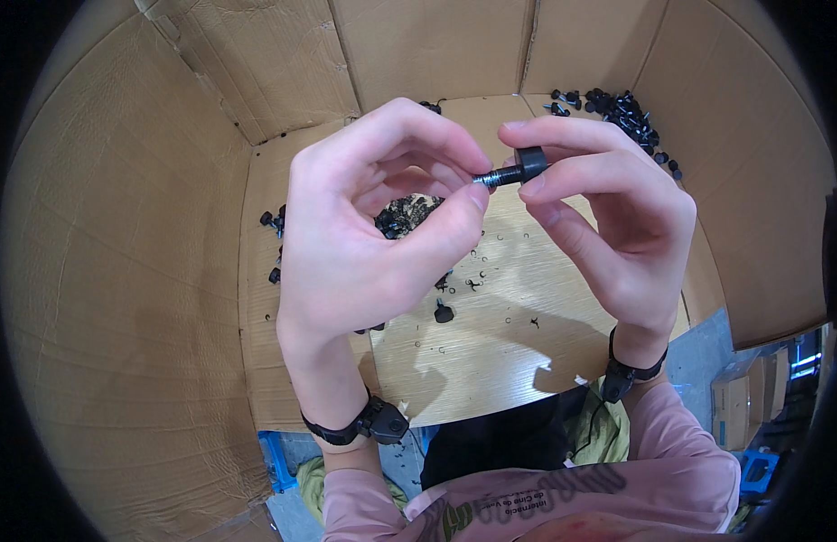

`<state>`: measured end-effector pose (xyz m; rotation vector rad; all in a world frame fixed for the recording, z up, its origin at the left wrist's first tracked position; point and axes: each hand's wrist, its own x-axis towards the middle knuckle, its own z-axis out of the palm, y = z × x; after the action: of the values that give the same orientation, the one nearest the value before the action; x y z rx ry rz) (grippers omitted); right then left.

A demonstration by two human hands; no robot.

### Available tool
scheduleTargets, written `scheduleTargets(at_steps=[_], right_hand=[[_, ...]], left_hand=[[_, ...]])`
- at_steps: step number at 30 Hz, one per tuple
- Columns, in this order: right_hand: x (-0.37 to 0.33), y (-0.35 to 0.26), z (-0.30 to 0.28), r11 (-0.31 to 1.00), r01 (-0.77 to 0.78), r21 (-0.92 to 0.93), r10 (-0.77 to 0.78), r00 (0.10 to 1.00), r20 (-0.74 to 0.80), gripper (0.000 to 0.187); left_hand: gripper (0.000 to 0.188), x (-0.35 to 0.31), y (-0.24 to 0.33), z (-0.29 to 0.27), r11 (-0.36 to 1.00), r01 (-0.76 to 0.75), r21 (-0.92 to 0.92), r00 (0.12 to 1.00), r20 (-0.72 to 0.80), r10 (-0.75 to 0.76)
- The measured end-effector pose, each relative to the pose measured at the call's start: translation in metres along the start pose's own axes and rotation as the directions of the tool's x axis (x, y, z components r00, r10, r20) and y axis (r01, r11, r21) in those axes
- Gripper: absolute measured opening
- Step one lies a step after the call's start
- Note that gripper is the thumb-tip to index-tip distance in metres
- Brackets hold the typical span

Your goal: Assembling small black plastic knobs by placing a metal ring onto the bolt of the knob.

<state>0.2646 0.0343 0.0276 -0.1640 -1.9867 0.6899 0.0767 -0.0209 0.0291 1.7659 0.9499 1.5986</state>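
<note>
Both my hands are raised over the table, joined by one black-headed bolt [529, 164] held almost level between them. My left hand [355, 235] pinches the silvery threaded end between thumb and index finger. At the other end, the fingertips of my right hand [631, 212] close around the round black head; its lower fingers curl loosely beneath. A black sleeve or collar shows on the shank next to the head. Behind my left hand, partly hidden, lies a heap of small dark parts [407, 217]. A single black-headed bolt [444, 313] rests on the tabletop below.
Tall cardboard walls [436, 50] surround the pale wooden tabletop [490, 361]. A pile of black-headed bolts [628, 119] sits in the far right corner, with others [274, 219] at the left. Small dark rings and clips [473, 285] are scattered mid-table. A cardboard box [743, 402] stands lower right.
</note>
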Motion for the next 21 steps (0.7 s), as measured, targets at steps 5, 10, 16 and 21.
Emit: scheduleTargets(at_steps=[5, 10, 16, 21], right_hand=[[-0.0001, -0.0009, 0.0006, 1.000, -0.010, -0.026, 0.010, 1.000, -0.008, 0.021], [0.0011, -0.0035, 0.0010, 0.995, 0.010, -0.097, -0.008, 1.000, 0.021, 0.021], [0.0007, -0.0002, 0.0016, 0.998, 0.009, -0.055, -0.010, 1.000, -0.002, 0.023], [0.0004, -0.0002, 0.0016, 0.999, -0.016, -0.031, 0.016, 1.000, -0.004, 0.023]], left_hand=[[0.018, 0.0012, -0.0035, -0.0004, 1.000, -0.008, 0.002, 1.000, 0.009, 0.008], [0.018, 0.0024, 0.0010, -0.0019, 0.988, 0.122, -0.097, 0.992, -0.032, -0.126], [0.020, 0.0043, 0.0002, 0.0038, 0.970, 0.163, -0.181, 0.984, -0.042, -0.173], [0.019, 0.0022, -0.0006, 0.0021, 0.972, 0.135, -0.194, 0.991, 0.003, -0.137]])
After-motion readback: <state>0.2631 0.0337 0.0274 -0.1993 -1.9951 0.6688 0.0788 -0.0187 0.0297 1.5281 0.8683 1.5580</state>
